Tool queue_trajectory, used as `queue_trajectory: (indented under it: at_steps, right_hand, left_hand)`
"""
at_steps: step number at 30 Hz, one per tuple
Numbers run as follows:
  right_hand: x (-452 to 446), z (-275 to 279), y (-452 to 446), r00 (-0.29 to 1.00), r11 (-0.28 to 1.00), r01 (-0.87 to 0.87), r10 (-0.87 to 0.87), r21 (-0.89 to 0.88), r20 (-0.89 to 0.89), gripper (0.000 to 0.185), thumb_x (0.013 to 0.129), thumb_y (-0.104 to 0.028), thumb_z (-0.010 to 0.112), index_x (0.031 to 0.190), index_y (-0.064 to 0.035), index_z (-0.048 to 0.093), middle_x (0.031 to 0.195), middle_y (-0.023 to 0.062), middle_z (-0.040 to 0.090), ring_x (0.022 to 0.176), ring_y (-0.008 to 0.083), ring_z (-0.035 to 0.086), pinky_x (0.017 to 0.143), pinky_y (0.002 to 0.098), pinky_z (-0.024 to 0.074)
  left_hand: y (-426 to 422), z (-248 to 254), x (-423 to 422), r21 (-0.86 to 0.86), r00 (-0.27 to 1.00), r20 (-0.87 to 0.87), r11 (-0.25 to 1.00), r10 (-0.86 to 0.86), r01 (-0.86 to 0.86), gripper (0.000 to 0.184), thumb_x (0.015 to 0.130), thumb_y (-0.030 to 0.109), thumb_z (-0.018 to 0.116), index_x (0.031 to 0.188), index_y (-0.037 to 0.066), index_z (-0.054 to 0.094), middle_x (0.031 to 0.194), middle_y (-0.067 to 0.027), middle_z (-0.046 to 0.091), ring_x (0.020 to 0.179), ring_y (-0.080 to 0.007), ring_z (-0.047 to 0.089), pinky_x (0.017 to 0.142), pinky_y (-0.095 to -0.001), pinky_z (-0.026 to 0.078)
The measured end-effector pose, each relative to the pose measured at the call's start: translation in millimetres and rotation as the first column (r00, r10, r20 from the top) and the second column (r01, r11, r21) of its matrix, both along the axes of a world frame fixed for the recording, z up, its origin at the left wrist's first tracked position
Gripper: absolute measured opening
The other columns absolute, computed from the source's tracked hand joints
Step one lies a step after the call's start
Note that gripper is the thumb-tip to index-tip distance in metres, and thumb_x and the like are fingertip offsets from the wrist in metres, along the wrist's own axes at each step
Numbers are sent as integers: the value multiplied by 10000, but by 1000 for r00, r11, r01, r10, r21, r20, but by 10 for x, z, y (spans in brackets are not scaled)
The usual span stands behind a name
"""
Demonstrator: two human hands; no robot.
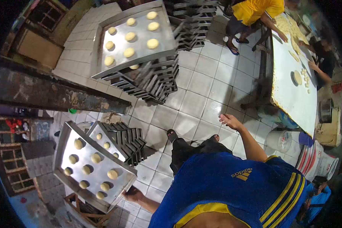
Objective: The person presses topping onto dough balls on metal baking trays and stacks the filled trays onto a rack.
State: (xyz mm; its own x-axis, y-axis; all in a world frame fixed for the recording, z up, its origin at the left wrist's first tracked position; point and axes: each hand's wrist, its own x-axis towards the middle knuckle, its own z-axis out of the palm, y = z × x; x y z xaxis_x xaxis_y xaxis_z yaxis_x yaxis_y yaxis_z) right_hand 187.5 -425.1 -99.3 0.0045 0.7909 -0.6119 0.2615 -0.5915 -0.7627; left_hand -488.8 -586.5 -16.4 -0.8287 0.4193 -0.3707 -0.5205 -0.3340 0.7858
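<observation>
A: That blue shirt [201,174] fills the near view. Where's the grip from there?

B: Off to its left: the left hand [132,194] is clamped on the corner of a metal tray [97,173], which stretches away from it. The right hand [230,121] is well apart from that, fingers loosely parted, nothing between them.

A: How far along does it look?

B: The held tray is filled: nine dough balls [96,158], spaced out. Just past it is a near stack [131,140] with more dough on top; whether the held tray rests on that, I can't tell. Farther ahead of the grip, another loaded tray [141,34] tops a far stack [155,78]. I'd judge these trays done and the shaping unfinished, since the table [287,91], beyond the right hand, bears bulk dough [288,29] and small pieces [304,73].

A: Anything in the way?

B: A dark beam [57,87] comes between the two stacks, ahead of the grip. Past the right hand, someone in a yellow shirt [254,10] reaches over the table, and a whitish bucket [276,141] and sacks [314,161] stand near its closer end.
</observation>
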Motion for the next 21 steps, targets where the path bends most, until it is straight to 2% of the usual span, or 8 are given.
queue_trajectory:
  at_steps: [1,5,7,12,13,17,19,21]
  right_hand:
    - [178,-6,-116,1000,1000,9,-9,-29,6,800,1032,-628,559,1376,94,600,1234,201,721,1092,278,697,932,390,556]
    - [1046,-193,-586,999,998,43,-43,-47,12,761,1048,-583,570,1366,108,596,1225,201,723,1081,279,702,919,398,568]
    - [1530,-375,-863,998,996,62,-64,56,30,675,1041,-623,550,1340,-24,635,1205,106,731,1042,241,701,836,383,556]
    - [2538,-373,-1521,960,964,262,-265,52,85,590,1052,-567,578,1265,-24,668,1154,100,741,1015,210,705,806,355,558]
    - [2718,-314,-1638,936,941,335,-339,56,98,590,1052,-567,578,1265,-24,668,1154,100,741,1015,210,705,806,355,558]
    - [3295,11,-1811,814,804,581,-575,127,-81,585,1079,-534,557,1318,-8,650,1150,83,736,1020,170,688,818,314,539]
    - [3515,100,-1873,721,706,693,-680,143,-134,576,1092,-518,543,1339,-8,644,1150,76,733,1021,150,680,820,289,529]
    - [3789,161,-1961,574,543,817,-744,191,-342,556,1113,-495,510,1371,-19,634,1161,58,731,1017,115,665,824,247,515]
  left_hand:
    - [-219,143,110,-60,996,-60,996,-62,59,509,826,262,675,1246,-26,657,1167,-184,704,1085,-331,696,1020,-458,552]
    - [-432,1020,917,-223,964,-256,975,-74,15,544,824,276,663,1280,-19,631,1222,-181,664,1121,-336,659,1032,-455,528]
    - [-218,1458,1373,-267,937,-337,964,-96,2,562,823,283,657,1297,-16,618,1249,-179,644,1139,-339,641,1038,-454,516]
    - [871,2085,2669,-303,843,-429,931,-323,203,607,820,301,642,1340,-7,585,1318,-175,593,1184,-346,595,1053,-450,487]
    - [1114,2144,2957,-304,818,-424,912,-388,275,616,820,304,639,1348,-6,578,1331,-175,583,1192,-347,585,1056,-449,481]
    - [2085,2146,4131,-288,699,-346,780,-626,556,653,817,318,627,1383,1,552,1386,-171,543,1228,-353,548,1068,-446,457]
    - [2529,1977,4768,-298,610,-233,653,-757,697,671,816,326,621,1400,4,539,1413,-170,522,1246,-356,530,1073,-445,445]
    - [2928,1769,5566,-299,473,-102,480,-875,825,690,815,333,615,1417,7,526,1441,-168,502,1264,-358,511,1079,-443,433]
